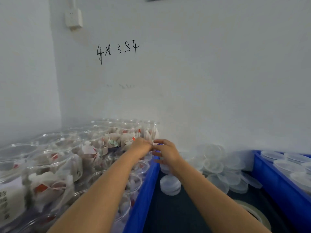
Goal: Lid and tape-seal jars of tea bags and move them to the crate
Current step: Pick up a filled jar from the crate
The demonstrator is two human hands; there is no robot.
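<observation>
Several open clear jars of tea bags (55, 167) fill the blue crate (143, 195) on the left. Both arms reach to that crate's far right corner. My left hand (140, 147) has its fingers curled over the top of a clear jar (152, 132) there. My right hand (165, 153) grips the same jar from the right, thumb and forefinger meeting the left hand's fingertips. The jar's lower part is hidden behind the hands. Loose clear lids (170, 184) lie stacked on the dark table between the crates. A roll of tape (254, 214) lies at the bottom right.
A second blue crate (276, 180) on the right holds lidded clear containers (286, 165). A heap of clear lids (217, 163) sits against the white wall. The wall runs close behind both crates, with a socket (74, 18) high on the left.
</observation>
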